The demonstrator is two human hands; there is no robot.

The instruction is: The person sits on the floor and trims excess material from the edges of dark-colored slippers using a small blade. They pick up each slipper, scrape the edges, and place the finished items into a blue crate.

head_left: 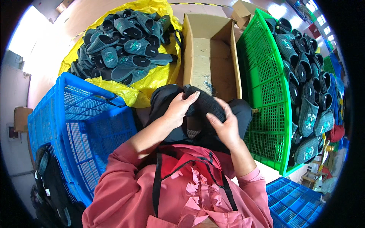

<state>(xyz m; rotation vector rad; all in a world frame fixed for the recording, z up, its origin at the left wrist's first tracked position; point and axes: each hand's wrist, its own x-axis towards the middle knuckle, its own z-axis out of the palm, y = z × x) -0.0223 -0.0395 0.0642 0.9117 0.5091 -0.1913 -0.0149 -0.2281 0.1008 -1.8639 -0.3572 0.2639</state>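
Over my lap I hold a black, fuzzy slipper (205, 102) in both hands. My left hand (180, 109) grips its left end, the thumb lying along the top. At the slipper's right end, my right hand (227, 127) is closed round the edge with the thumb on the near side. The fingers under the slipper are partly hidden. Just beyond it stands an open cardboard box (188, 49) with small dark scraps on its bottom.
Grey slippers (125, 45) lie heaped on a yellow sack (167, 81) at the far left. A blue crate (61, 110) stands at my left, with dark slippers (51, 186) beside it. On the right, a green crate (266, 87) is filled with slippers; a blue crate (292, 197) sits nearer.
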